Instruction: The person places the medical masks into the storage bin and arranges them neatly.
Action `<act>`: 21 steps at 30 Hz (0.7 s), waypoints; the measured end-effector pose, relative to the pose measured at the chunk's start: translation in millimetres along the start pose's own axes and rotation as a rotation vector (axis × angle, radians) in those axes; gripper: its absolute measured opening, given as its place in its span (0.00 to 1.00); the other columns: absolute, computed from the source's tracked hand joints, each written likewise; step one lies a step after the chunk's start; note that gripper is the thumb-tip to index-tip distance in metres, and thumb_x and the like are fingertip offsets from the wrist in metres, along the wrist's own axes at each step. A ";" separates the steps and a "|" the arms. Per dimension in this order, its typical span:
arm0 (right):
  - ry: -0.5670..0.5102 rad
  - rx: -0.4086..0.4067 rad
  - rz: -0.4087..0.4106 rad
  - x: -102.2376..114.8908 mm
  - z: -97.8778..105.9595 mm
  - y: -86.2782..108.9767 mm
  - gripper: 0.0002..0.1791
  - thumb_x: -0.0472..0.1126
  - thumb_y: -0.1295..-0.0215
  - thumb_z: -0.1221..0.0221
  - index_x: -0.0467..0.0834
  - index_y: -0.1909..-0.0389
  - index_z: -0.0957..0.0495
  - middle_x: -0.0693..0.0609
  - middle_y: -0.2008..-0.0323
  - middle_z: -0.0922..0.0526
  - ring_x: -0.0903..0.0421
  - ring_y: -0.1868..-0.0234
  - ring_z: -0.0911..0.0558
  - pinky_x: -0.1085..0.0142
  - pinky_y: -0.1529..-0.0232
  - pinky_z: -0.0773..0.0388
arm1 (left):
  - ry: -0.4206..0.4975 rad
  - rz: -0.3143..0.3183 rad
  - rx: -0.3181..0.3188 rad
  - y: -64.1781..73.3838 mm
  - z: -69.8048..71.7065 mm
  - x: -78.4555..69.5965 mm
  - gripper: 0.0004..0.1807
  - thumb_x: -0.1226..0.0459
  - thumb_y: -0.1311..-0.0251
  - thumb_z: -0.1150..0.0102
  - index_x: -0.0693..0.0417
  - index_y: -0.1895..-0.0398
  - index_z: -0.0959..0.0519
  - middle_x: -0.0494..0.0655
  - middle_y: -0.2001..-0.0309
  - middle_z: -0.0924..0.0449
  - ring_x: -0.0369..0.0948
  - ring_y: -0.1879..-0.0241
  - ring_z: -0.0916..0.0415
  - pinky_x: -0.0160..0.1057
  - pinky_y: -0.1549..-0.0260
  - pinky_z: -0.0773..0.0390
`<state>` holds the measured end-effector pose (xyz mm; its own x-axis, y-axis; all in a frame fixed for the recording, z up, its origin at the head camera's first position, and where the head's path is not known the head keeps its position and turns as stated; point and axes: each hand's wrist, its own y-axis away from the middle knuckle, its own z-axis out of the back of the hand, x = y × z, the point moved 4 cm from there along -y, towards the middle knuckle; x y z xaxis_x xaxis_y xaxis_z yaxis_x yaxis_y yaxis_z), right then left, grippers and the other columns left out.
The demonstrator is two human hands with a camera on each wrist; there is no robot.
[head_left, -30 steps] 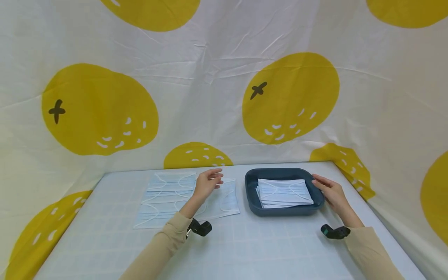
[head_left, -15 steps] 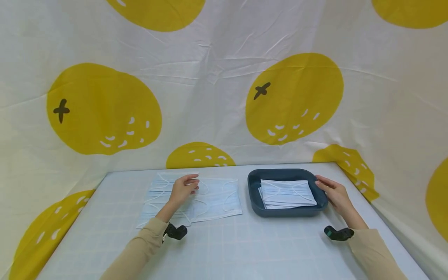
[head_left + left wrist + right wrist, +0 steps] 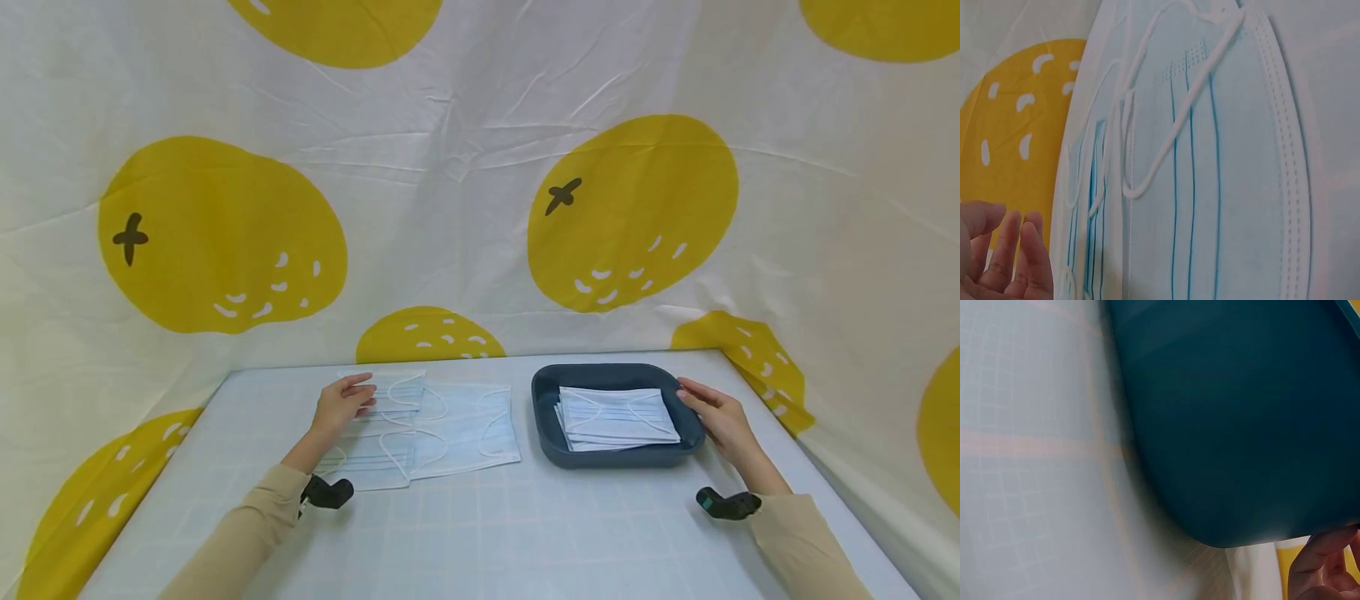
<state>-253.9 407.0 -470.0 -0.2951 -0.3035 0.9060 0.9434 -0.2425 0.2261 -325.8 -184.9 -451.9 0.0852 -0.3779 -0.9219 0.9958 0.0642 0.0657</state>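
Note:
Several light-blue face masks (image 3: 465, 429) with white ear loops lie flat and overlapping, left of centre in the head view. My left hand (image 3: 341, 408) is above their left side, fingers loosely bent and nothing held; it covers part of them. In the left wrist view its fingers (image 3: 1007, 259) appear at the lower left, apart from a pleated face mask (image 3: 1210, 156). To the right, a dark blue plastic tray (image 3: 547, 446) contains a stack of face masks (image 3: 618, 417). My right hand (image 3: 723, 425) grips the tray's right rim; the right wrist view shows bent fingers (image 3: 1322, 559) at its edge.
A pale checked cloth (image 3: 480, 542) covers the table. Behind it hangs a white curtain (image 3: 450, 208) with yellow fruit prints, close to the table's back edge. Black wrist cameras (image 3: 327, 493) sit at both cuffs.
My left hand has moved left across the face masks, uncovering those on the right. The right hand stays at the tray's rim. The head view has shifted slightly.

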 end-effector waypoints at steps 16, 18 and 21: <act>0.018 -0.002 0.016 2.8 -1.6 3.1 0.38 0.59 0.30 0.51 0.42 0.27 0.45 0.40 0.27 0.45 0.43 0.26 0.44 0.55 0.31 0.42 | -0.059 0.138 0.008 -16.9 46.7 19.2 0.27 0.64 0.32 0.49 0.68 0.33 0.36 0.54 0.60 0.16 0.31 0.71 0.20 0.27 0.67 0.19; 0.025 -0.008 0.019 2.5 -1.6 2.6 0.38 0.60 0.30 0.51 0.42 0.27 0.44 0.40 0.27 0.45 0.44 0.26 0.44 0.55 0.31 0.42 | -0.056 0.135 -0.008 -19.4 50.2 20.5 0.26 0.64 0.32 0.49 0.69 0.34 0.35 0.53 0.61 0.16 0.32 0.71 0.20 0.28 0.67 0.18; 0.026 -0.014 0.018 1.0 -1.7 1.4 0.39 0.61 0.31 0.51 0.43 0.27 0.44 0.41 0.27 0.44 0.44 0.27 0.43 0.55 0.31 0.42 | -0.042 0.130 -0.043 -23.4 55.6 22.3 0.26 0.65 0.33 0.49 0.70 0.35 0.34 0.48 0.66 0.16 0.31 0.73 0.20 0.27 0.70 0.19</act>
<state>-253.1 404.8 -469.3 -0.2817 -0.3321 0.9002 0.9467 -0.2492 0.2044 -345.4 -246.2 -452.8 0.2155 -0.4017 -0.8901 0.9739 0.1544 0.1662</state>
